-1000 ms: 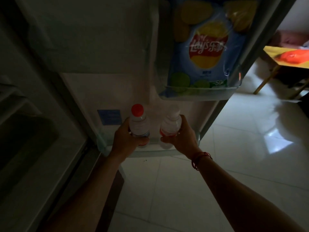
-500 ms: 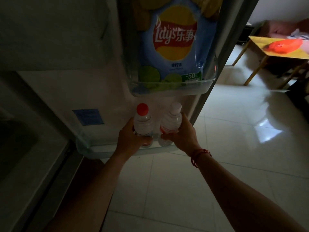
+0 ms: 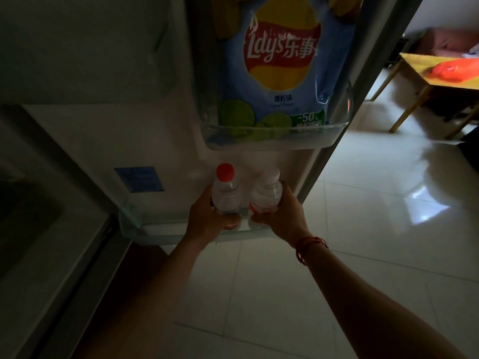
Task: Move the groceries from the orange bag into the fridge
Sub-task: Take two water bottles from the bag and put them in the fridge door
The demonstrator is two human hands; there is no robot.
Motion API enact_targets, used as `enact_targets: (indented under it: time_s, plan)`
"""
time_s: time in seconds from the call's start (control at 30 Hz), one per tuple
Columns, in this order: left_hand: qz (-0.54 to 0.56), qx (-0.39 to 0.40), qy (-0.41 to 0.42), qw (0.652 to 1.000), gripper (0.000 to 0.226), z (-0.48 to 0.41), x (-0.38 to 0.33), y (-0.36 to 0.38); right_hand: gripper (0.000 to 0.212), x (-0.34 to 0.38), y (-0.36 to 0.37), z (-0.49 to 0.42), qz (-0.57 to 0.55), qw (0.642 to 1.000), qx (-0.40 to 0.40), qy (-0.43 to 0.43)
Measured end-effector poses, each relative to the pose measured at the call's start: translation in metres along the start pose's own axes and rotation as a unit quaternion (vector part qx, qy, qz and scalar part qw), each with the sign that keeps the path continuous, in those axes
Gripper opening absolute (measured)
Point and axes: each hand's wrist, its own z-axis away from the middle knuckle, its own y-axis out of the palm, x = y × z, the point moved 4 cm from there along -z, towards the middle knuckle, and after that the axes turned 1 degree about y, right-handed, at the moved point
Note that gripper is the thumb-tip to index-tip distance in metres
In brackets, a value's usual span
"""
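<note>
Two small clear plastic water bottles stand upright and side by side, touching or nearly so, in the lower door shelf (image 3: 155,234) of an open fridge, each gripped by one bare hand. The left hand (image 3: 204,226) wraps its fingers (image 3: 230,219) round the red-capped bottle (image 3: 225,193). The right hand (image 3: 283,218), a red string bracelet (image 3: 309,246) at its wrist, curls round the white-capped bottle (image 3: 267,191), which carries an orange-red label low on its ribbed body. Whether the bottles' bases already rest on the shelf floor cannot be told in the dim light.

Directly above them, one glossy blue Lay's crisp bag (image 3: 280,73), printed with yellow crisps and green limes, sits upright in the upper door shelf (image 3: 259,145), a rounded tray of clear plastic. One blue rectangular sticker (image 3: 138,179) marks the smooth white door liner left of the bottles.

Beyond the door's edge, across shiny pale floor tiles (image 3: 363,229), the one orange bag (image 3: 453,72) lies crumpled on a yellow counter (image 3: 414,66) with wooden legs.
</note>
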Motion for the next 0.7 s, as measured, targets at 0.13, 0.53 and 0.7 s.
enact_targets:
  time_s: [0.13, 0.53, 0.7]
  plan:
    - [0.005, -0.003, -0.011, 1.000, 0.076, -0.002, 0.010, 0.001, 0.081, -0.005, 0.002, -0.002, -0.008, 1.000, 0.002, 0.010]
    - [-0.009, 0.005, 0.004, 1.000, 0.077, -0.012, 0.013, 0.004, 0.085, -0.009, 0.002, -0.011, -0.018, 0.999, 0.006, 0.043]
    - [-0.011, 0.013, 0.006, 1.000, 0.085, -0.012, 0.017, 0.005, 0.082, -0.009, 0.003, -0.007, -0.010, 0.998, 0.017, 0.051]
